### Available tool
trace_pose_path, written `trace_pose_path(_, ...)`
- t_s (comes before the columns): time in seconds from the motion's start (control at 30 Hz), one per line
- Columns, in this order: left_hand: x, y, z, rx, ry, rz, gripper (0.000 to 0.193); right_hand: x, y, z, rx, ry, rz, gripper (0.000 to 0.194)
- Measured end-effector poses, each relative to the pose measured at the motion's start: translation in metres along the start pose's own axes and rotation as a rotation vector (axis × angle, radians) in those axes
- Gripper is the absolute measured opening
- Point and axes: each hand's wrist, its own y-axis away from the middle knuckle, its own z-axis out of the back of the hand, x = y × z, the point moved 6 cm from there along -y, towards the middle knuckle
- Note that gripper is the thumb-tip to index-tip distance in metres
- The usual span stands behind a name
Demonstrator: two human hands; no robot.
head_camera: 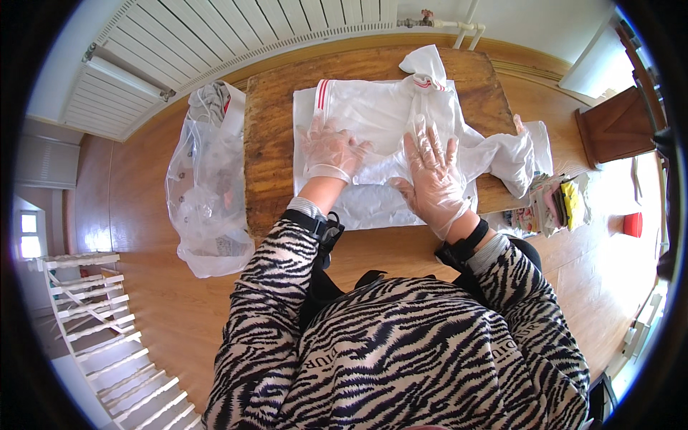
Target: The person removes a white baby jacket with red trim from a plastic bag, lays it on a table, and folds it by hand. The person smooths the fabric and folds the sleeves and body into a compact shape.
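A white knit garment (371, 105) with red stripes along its trimmed edges lies partly folded on a low wooden table (274, 129). My left hand (332, 148), in a clear plastic glove, rests on its left part with some fingers bent. My right hand (434, 169), gloved too, presses flat on the garment with fingers spread. One striped end (424, 67) sticks up bunched at the far side. A crumpled white sleeve-like part (502, 153) trails over the table's right edge. Beneath the garment lies a wrinkled white sheet (376, 209), its material unclear.
Left of the table, a clear plastic bag (207, 193) stands by grey cloth (209, 102). Folded textiles (556, 207) are stacked at the right, with a red container (632, 224) beyond. A radiator (236, 37) lines the far wall; a white railing (115, 344) is lower left.
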Motion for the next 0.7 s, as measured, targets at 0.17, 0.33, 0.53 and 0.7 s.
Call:
trace_pose_path(0.17, -0.006, -0.004, -0.014, -0.084, 0.030, -0.009, 0.026, -0.017, -0.010, 0.011, -0.049, 0.033, -0.045, 0.082)
trace_pose_path(0.33, -0.017, -0.003, 0.007, 0.044, 0.320, -0.272, 0.022, -0.051, -0.014, 0.029, -0.133, 0.099, -0.112, 0.080)
trace_pose_path(0.53, -0.084, 0.123, 0.002, 0.853, -0.013, -0.694, 0.032, -0.106, -0.018, 0.051, -0.257, 0.078, -0.336, 0.083)
trace_pose_path(0.7, -0.093, 0.105, -0.002, 0.572, -0.160, -0.643, 0.035, -0.117, -0.023, 0.070, -0.273, 0.011, -0.404, 0.079)
